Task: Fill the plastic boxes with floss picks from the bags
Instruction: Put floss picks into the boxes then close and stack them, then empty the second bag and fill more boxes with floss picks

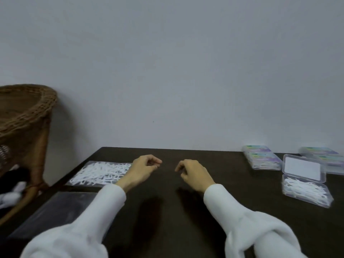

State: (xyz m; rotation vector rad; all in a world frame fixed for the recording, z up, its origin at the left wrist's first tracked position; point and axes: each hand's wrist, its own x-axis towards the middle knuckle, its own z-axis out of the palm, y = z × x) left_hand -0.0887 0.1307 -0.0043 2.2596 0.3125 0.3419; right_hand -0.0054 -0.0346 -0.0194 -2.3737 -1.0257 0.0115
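A clear bag of white floss picks (101, 173) lies flat at the table's left side. An open clear plastic box (307, 191) at the right holds white floss picks, its lid (303, 168) standing up behind. Closed boxes with coloured labels (262, 158) sit at the back right. My left hand (144, 167) hovers over the dark table (167, 205) just right of the bag, fingers loosely curled, holding nothing. My right hand (191, 174) hovers beside it in the middle, fingers also loosely curled and empty.
An empty-looking clear bag (55, 211) lies near the front left edge. A wicker chair (24, 116) stands left of the table, with dark and white items below it. More closed boxes (323, 155) sit at the far right. A plain wall rises behind.
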